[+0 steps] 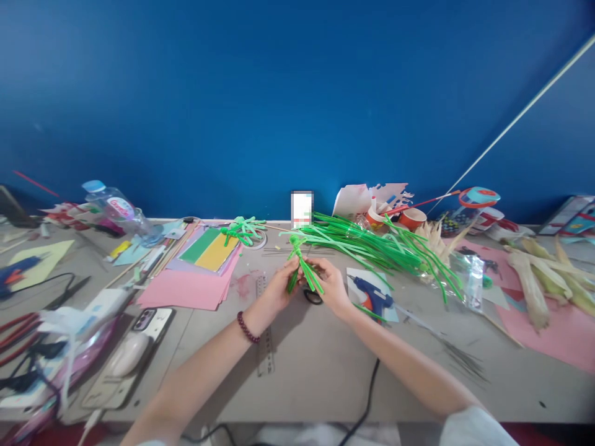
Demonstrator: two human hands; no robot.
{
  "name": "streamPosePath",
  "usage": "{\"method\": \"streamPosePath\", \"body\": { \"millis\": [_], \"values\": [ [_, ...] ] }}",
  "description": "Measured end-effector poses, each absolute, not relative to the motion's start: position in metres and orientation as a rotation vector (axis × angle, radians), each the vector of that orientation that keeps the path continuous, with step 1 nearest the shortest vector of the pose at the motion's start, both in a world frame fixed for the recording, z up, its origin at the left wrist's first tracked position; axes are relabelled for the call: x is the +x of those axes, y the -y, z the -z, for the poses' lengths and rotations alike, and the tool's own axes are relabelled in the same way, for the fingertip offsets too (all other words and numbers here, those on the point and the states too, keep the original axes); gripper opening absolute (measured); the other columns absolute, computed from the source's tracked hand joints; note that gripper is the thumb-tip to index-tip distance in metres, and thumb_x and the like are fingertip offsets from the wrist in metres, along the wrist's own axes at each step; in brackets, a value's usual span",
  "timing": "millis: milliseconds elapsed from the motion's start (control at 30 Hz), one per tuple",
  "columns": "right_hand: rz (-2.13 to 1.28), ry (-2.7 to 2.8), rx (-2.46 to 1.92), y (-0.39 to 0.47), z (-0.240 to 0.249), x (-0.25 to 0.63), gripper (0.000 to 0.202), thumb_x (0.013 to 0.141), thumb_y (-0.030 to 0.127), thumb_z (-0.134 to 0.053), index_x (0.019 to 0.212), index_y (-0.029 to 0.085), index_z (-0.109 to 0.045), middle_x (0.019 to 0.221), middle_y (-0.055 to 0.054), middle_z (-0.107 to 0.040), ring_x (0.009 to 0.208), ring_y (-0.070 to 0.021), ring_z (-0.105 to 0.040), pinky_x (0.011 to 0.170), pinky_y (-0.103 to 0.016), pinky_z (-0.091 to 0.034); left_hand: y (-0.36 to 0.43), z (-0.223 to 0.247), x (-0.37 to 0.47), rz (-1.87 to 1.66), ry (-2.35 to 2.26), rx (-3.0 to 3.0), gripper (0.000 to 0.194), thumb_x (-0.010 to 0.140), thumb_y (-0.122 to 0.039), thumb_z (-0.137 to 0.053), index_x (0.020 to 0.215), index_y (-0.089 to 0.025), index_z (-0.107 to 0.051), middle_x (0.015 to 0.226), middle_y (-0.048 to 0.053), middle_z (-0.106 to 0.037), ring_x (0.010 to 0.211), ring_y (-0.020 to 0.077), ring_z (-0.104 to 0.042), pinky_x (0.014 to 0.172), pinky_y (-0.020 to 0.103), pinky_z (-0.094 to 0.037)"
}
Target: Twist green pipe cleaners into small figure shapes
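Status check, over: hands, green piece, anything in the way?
Left hand and right hand both on green piece. Piece held above table. Blue glue gun near right hand, apparently not blocking.

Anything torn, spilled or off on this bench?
Yes: the pink sheet behind the red cup has a ragged, notched edge, as if torn or cut up. A pixelated patch hides something near the blue wall. No obvious damage to the green pipe-cleaner piece between left hand and right hand.
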State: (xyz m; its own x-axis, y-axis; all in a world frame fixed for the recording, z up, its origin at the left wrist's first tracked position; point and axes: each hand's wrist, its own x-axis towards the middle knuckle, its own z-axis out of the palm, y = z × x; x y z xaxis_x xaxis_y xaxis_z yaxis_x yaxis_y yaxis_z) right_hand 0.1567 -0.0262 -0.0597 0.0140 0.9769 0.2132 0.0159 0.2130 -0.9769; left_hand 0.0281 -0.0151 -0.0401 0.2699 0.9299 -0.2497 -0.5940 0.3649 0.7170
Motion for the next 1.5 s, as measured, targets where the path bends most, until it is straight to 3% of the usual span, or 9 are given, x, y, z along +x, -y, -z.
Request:
{"method": "streamPosePath", "body": {
  "millis": [200, 400, 533, 700, 800, 967, 1100, 1300, 1500],
  "values": [
    [-1.242, 1.078, -1.095, 0.019, 0.052, 0.156, 0.028, 0.06, 0.039, -0.073, 0.074, 0.016, -0.069, 0.064, -0.002, -0.065, 0.054, -0.013, -0.057, 0.049, -0.023, -0.045, 0.018, 0.042, 0.033, -1.112, -0.723, 0.672, 0.023, 0.061, -0.03, -0.078, 0.074, -0.014, -0.067, 0.058, -0.002, -0.057, 0.051, 0.0067, -0.047, 0.05, 0.02, -0.036],
    [-1.359, 0.915, -1.134, 0.019, 0.051, 0.16, 0.029, 0.056, 0.038, -0.073, 0.074, 0.015, -0.073, 0.056, 0.0, -0.061, 0.039, -0.0057, -0.039, 0.037, -0.019, -0.025, 0.019, 0.045, 0.038, -1.248, -0.829, 0.83, 0.028, 0.059, -0.023, -0.079, 0.084, -0.013, -0.069, 0.06, 0.0, -0.062, 0.051, 0.0084, -0.05, 0.052, 0.021, -0.038],
    [-1.275, 0.976, -1.169, 0.02, 0.054, 0.159, 0.028, 0.062, 0.04, -0.068, 0.074, 0.016, -0.073, 0.058, -0.001, -0.063, 0.047, -0.0103, -0.048, 0.041, -0.021, -0.034, 0.018, 0.05, 0.033, -1.265, -0.957, 0.998, 0.02, 0.064, -0.027, -0.075, 0.079, -0.015, -0.069, 0.06, 0.002, -0.064, 0.055, 0.0139, -0.056, 0.054, 0.024, -0.039],
    [-1.036, 1.066, -1.188, 0.02, 0.059, 0.157, 0.02, 0.065, 0.034, -0.067, 0.076, 0.019, -0.073, 0.08, -0.004, -0.07, 0.075, -0.0175, -0.061, 0.063, -0.027, -0.048, 0.017, 0.053, 0.028, -1.279, -1.004, 1.275, 0.014, 0.073, -0.029, -0.067, 0.064, -0.019, -0.066, 0.057, 0.0, -0.06, 0.056, 0.013, -0.051, 0.056, 0.023, -0.036],
    [-1.188, 0.995, -1.151, 0.02, 0.057, 0.156, 0.025, 0.064, 0.037, -0.069, 0.078, 0.018, -0.072, 0.068, -0.002, -0.067, 0.057, -0.0129, -0.056, 0.05, -0.023, -0.043, 0.015, 0.051, 0.029, -1.173, -0.911, 1.108, 0.02, 0.072, -0.032, -0.068, 0.06, -0.017, -0.061, 0.051, -0.002, -0.051, 0.049, 0.01, -0.043, 0.051, 0.023, -0.03],
    [-1.566, 0.942, -1.0, 0.022, 0.046, 0.158, 0.033, 0.063, 0.044, -0.071, 0.081, 0.016, -0.07, 0.048, 0.003, -0.055, 0.035, -0.0038, -0.03, 0.034, -0.019, -0.019, 0.012, 0.052, 0.027, -0.953, -0.613, 0.818, 0.026, 0.067, -0.032, -0.072, 0.057, -0.015, -0.056, 0.05, -0.003, -0.047, 0.045, 0.0075, -0.04, 0.048, 0.022, -0.029],
    [-1.683, 1.019, -0.948, 0.02, 0.045, 0.162, 0.039, 0.066, 0.048, -0.068, 0.087, 0.016, -0.07, 0.054, -0.001, -0.061, 0.037, -0.0055, -0.037, 0.035, -0.018, -0.023, 0.012, 0.055, 0.025, -0.84, -0.521, 0.711, 0.025, 0.066, -0.031, -0.074, 0.059, -0.015, -0.057, 0.049, -0.004, -0.046, 0.043, 0.0068, -0.04, 0.047, 0.022, -0.031],
    [-1.25, 1.24, -1.167, 0.013, 0.053, 0.166, 0.03, 0.073, 0.043, -0.062, 0.082, 0.016, -0.072, 0.063, -0.002, -0.067, 0.058, -0.0162, -0.06, 0.056, -0.026, -0.046, 0.01, 0.052, 0.029, -1.14, -0.803, 0.9, 0.017, 0.068, -0.032, -0.07, 0.073, -0.016, -0.066, 0.072, 0.002, -0.063, 0.07, 0.0147, -0.055, 0.068, 0.026, -0.042],
    [-0.553, 1.726, -1.347, 0.02, 0.052, 0.171, 0.02, 0.078, 0.021, -0.053, 0.083, 0.021, -0.073, 0.084, -0.005, -0.071, 0.079, -0.0212, -0.063, 0.072, -0.029, -0.045, 0.011, 0.052, 0.029, -1.212, -0.979, 1.141, 0.022, 0.063, -0.034, -0.075, 0.072, -0.016, -0.066, 0.071, 0.0, -0.063, 0.069, 0.014, -0.055, 0.068, 0.026, -0.041]
  ]
}}
